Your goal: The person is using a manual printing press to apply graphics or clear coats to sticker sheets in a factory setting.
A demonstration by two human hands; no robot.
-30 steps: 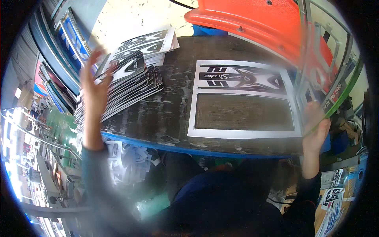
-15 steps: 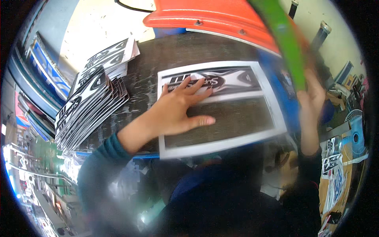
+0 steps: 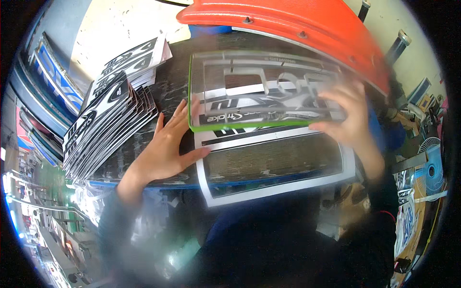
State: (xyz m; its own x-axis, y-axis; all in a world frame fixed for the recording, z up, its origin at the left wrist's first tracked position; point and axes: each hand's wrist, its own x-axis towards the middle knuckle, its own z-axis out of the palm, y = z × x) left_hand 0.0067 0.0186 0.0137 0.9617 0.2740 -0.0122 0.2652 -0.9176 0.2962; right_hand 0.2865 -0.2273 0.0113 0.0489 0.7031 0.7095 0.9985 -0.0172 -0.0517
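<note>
A clear template (image 3: 245, 65) with cut-outs and a green edge is over a printed decal sheet (image 3: 204, 177) with black, white and grey graphics and a cut-out window. My right hand (image 3: 348, 117) grips the template by its right end. My left hand (image 3: 168, 144) is spread beside its left edge, thumb on the sheet's left border; whether the fingers touch the template is unclear. Left of them lies a fanned stack of printed sheets (image 3: 96, 134).
The dark worktable (image 3: 182, 69) holds everything. A red-orange metal piece (image 3: 283, 14) runs along the back. Framed screens (image 3: 55, 77) lean at left. A blue fan (image 3: 432, 168) and a side bench with printed sheets (image 3: 406, 221) are at right.
My right hand has swung the template leftward from upright at the right to over the sheet. My left hand moved onto the sheet, then back to its left edge. The sheet slid toward me.
</note>
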